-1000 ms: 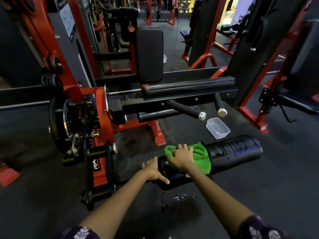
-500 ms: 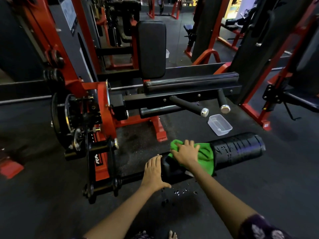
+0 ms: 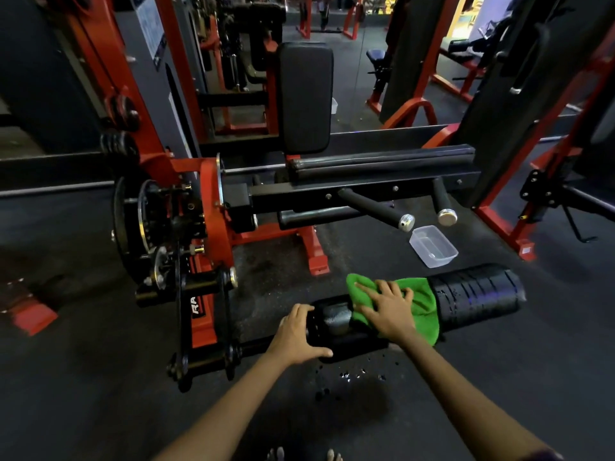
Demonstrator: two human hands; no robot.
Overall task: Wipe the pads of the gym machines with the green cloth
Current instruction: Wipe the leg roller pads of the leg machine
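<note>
I'm looking down on the roller pad [image 3: 416, 309] now, a long black cylinder lying low over the floor, and its long axis runs left to right across my view, rising a touch toward the right. Starting at the left: the left hand [image 3: 296, 334] cups the pad's left end cap, fingers spread over the rim, thumb low along the near side, bracing it, I'd say. Moving right, the right hand [image 3: 389, 309] lies flat with fingers splayed on the green cloth [image 3: 421, 304], pressing it onto the top of the pad around its middle. The cloth drapes over the near side. Further right, the rest of the pad is bare, glistening wet, and lies just beyond the right hand's reach line. So the coming stroke, as I judge it, goes rightward along that axis, right hand nearer. A clear plastic tub [image 3: 432, 246] sits on the floor behind.
</note>
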